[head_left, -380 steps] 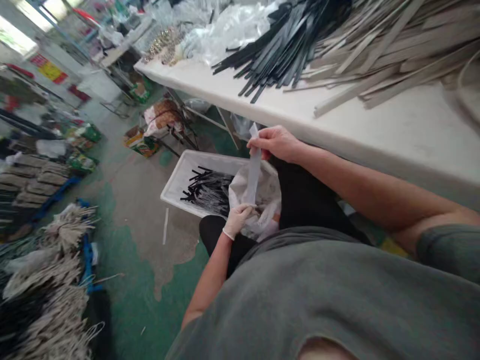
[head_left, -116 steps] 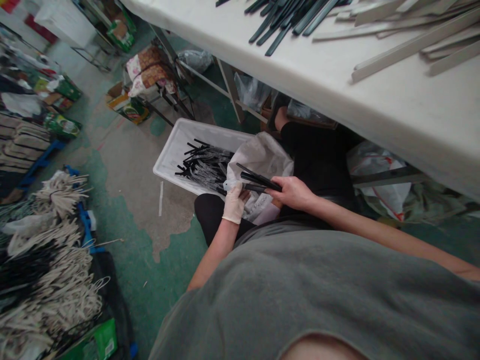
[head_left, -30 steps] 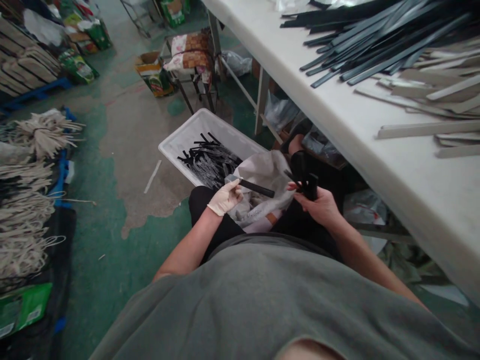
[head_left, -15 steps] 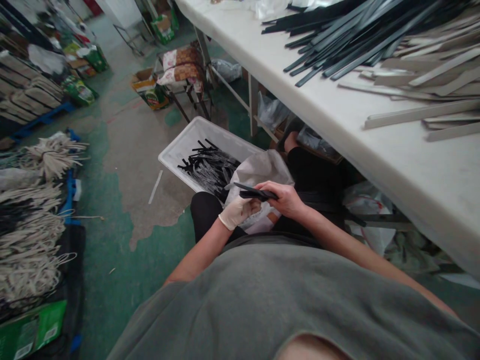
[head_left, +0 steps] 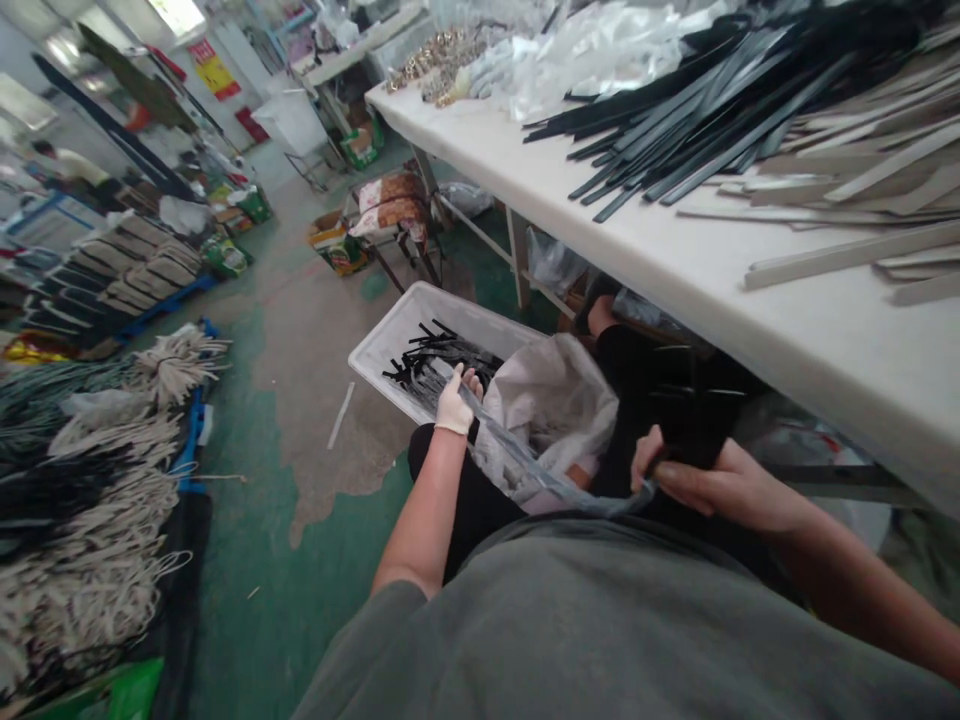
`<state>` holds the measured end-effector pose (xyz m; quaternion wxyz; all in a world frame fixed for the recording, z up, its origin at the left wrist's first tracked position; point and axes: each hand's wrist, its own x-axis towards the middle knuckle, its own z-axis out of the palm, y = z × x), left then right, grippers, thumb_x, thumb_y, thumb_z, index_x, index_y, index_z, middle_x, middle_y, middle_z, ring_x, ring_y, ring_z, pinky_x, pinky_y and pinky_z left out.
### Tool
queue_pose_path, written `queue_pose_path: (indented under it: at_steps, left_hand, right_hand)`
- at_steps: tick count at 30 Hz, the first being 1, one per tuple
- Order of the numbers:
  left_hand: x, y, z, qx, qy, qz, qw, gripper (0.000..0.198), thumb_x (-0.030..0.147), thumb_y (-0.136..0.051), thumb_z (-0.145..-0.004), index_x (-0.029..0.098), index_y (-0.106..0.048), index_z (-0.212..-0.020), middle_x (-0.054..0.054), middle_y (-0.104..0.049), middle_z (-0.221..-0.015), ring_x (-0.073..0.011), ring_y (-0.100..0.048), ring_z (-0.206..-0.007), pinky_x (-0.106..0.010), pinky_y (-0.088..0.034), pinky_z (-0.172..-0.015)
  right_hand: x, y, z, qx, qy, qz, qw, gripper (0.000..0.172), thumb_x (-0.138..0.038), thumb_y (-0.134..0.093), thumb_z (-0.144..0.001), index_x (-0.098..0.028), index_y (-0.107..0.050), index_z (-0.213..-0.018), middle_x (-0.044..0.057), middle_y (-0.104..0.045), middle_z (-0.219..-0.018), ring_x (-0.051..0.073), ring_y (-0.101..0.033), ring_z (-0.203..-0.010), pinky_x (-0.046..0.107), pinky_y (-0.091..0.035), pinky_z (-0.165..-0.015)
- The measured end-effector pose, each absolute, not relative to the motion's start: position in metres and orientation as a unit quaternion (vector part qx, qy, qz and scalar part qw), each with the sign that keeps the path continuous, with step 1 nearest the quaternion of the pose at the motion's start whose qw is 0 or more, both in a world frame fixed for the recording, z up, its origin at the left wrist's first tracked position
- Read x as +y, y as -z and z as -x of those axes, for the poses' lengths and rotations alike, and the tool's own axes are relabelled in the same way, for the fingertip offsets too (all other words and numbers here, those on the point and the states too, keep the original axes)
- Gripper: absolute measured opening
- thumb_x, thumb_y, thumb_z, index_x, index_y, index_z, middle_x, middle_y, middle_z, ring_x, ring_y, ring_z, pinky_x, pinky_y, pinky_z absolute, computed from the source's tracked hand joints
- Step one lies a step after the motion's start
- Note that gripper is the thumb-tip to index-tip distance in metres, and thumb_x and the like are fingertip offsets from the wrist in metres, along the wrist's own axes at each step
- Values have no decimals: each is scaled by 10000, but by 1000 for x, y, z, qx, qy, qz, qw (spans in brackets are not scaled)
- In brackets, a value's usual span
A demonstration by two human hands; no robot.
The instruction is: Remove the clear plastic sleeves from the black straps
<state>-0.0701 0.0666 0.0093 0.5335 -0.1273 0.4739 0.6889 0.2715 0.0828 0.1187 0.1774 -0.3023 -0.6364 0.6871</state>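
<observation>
My left hand [head_left: 456, 402], in a pale glove with bare fingertips, is raised over the near side of the white plastic crate [head_left: 384, 300]. Its fingers curl around a thin greyish strip [head_left: 525, 462], blurred by motion. The strip sags across my lap to my right hand [head_left: 724, 488], which is bare and closed on its other end. Dark strips [head_left: 686, 435] also seem to be in the right hand, but they blend with my black trousers. Black strips [head_left: 427, 352] lie piled in the crate. Between my knees stands an open whitish sack [head_left: 577, 385].
To the right, a white table [head_left: 660, 255] carries dark strips [head_left: 697, 120], beige strips [head_left: 877, 180] and clear plastic. A padded stool [head_left: 390, 205] stands ahead. Bundled beige cords [head_left: 112, 560] lie at left. A person [head_left: 75, 165] sits in the far left background.
My hands have moved apart: the right went right and toward me, the left slightly up and left. A greyish strip now stretches between them. The view has tilted upward.
</observation>
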Motion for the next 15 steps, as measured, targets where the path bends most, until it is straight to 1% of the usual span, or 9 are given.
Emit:
queue_pose_path:
  at_steps: [2,4,5,7,9,11,13,15]
  left_hand:
    - [64,-20,53,466,-678,19,568,294,269,-549,-927,216,-614,-1209,-4,-685,-778,-77,-618,-592,-190,-479,-604]
    - [55,-28,31,457,-637,-104,612,342,328,-627,-876,193,-628,-1190,-28,-688,-804,-93,-625,-617,-198,-471,-589]
    - [48,-30,20,453,-612,-153,630,380,358,-661,-847,179,-635,-1182,-40,-690,-810,-102,-628,-626,-204,-470,-587]
    - [35,-30,2,447,-561,-227,659,455,415,-698,-808,159,-642,-1180,-63,-697,-820,-121,-637,-635,-221,-471,-586]
    - [23,-27,-11,443,-506,-276,687,475,444,-694,-806,157,-651,-1181,-80,-703,-823,-135,-638,-628,-239,-473,-583]
    - [14,-24,-18,443,-456,-314,705,427,444,-660,-835,171,-670,-1162,-89,-709,-831,-147,-640,-637,-263,-485,-603]
    - [8,-23,-21,444,-415,-349,713,382,448,-626,-859,188,-689,-1132,-91,-714,-849,-171,-651,-673,-299,-506,-653]
    - [7,-27,-23,445,-404,-367,710,391,469,-632,-847,195,-694,-1119,-93,-721,-902,-212,-675,-771,-344,-525,-750]
  right_hand:
    - [88,-110,-257,-611,-707,306,181,374,-475,-633,-853,-136,-714,-988,-48,-404,-453,77,-339,-402,255,-223,-426]
    - [101,-104,-239,-574,-723,317,218,463,-441,-642,-850,-110,-669,-1173,-69,-380,-456,74,-315,-420,252,-199,-436]
    - [109,-103,-230,-555,-728,322,241,517,-433,-656,-837,-101,-640,-1233,-77,-373,-463,71,-299,-425,251,-193,-437]
    - [126,-101,-215,-522,-734,329,284,581,-428,-702,-785,-85,-629,-1249,-90,-360,-470,66,-277,-433,249,-192,-438]
    - [141,-101,-205,-506,-733,331,312,573,-425,-748,-726,-87,-661,-1181,-94,-367,-476,62,-282,-436,246,-204,-436]
    - [151,-102,-198,-497,-727,336,334,484,-425,-787,-667,-106,-696,-1019,-91,-396,-481,58,-297,-433,242,-223,-430]
    - [156,-104,-193,-493,-723,337,348,385,-428,-806,-626,-133,-671,-833,-71,-463,-505,51,-301,-425,241,-232,-416]
    - [155,-108,-190,-501,-720,332,348,349,-432,-796,-626,-152,-618,-733,-46,-532,-538,46,-303,-419,240,-231,-405]
